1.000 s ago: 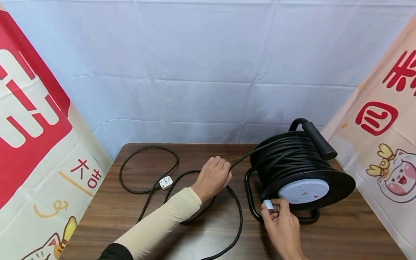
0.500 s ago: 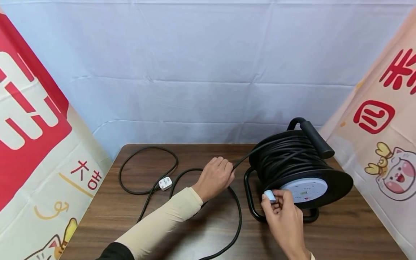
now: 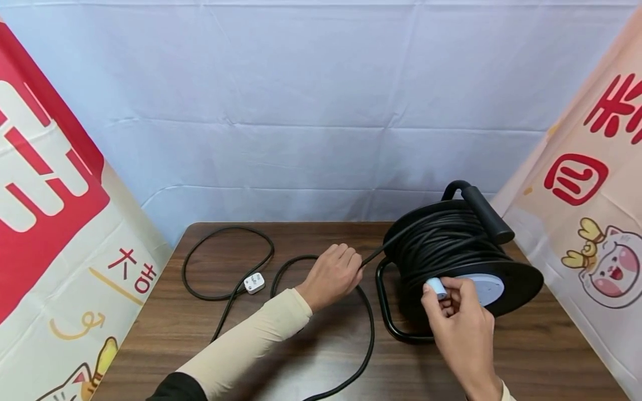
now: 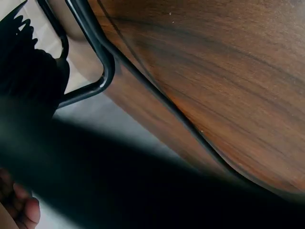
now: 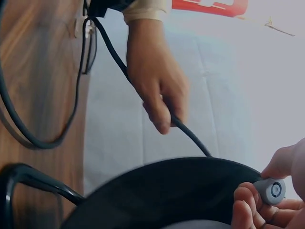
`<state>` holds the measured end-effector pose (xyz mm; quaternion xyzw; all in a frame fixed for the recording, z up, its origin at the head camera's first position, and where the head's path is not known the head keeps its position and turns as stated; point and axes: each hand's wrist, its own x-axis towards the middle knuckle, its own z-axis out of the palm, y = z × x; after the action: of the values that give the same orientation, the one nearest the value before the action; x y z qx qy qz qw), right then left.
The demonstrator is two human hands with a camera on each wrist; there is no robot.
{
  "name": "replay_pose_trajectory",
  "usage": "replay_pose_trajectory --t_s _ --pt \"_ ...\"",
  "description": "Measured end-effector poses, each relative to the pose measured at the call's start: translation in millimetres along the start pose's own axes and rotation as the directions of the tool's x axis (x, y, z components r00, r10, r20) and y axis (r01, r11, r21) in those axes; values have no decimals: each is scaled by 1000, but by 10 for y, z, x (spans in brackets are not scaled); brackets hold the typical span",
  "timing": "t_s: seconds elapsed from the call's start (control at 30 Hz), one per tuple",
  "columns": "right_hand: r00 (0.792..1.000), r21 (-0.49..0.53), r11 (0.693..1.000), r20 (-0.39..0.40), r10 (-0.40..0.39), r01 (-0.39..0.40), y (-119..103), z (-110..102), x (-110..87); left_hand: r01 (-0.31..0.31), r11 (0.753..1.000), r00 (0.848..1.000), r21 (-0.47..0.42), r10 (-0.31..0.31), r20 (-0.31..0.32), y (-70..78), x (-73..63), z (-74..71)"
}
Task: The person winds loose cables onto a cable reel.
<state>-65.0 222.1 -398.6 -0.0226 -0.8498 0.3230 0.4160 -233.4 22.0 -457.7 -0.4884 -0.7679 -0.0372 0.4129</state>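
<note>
Head view: pinching pale knob [image 3: 436, 287] in right grip [image 3: 463, 328], holding likely springy cable [image 3: 373, 255] in left grip [image 3: 332, 277]; judging reel [image 3: 443, 239] at right heavy, rigid, best turned by knob.

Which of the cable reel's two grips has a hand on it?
The small pale knob near the rim of the black front disc: the right hand pinches it. The long black handle on top has no hand on it.

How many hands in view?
2: the left hand grips the black cable left of the reel; the right hand pinches the pale knob at the reel's front flange.
</note>
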Motion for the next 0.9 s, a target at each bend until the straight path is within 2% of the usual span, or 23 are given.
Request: replay_pose_trajectory --t_s 0.4,0.63,0.9 --pt "993 -16 997 -97 71 -72 67 -229 188 -2 1000 1000 -13 2 27 -30 -5 22" --pt "971 -64 980 -159 176 -188 108 -348 275 -20 1000 999 -20 20 24 -68 -56 14" --pt "951 -84 959 -179 253 -271 157 -433 334 -19 999 1000 -43 19 -2 -113 -68 -16"
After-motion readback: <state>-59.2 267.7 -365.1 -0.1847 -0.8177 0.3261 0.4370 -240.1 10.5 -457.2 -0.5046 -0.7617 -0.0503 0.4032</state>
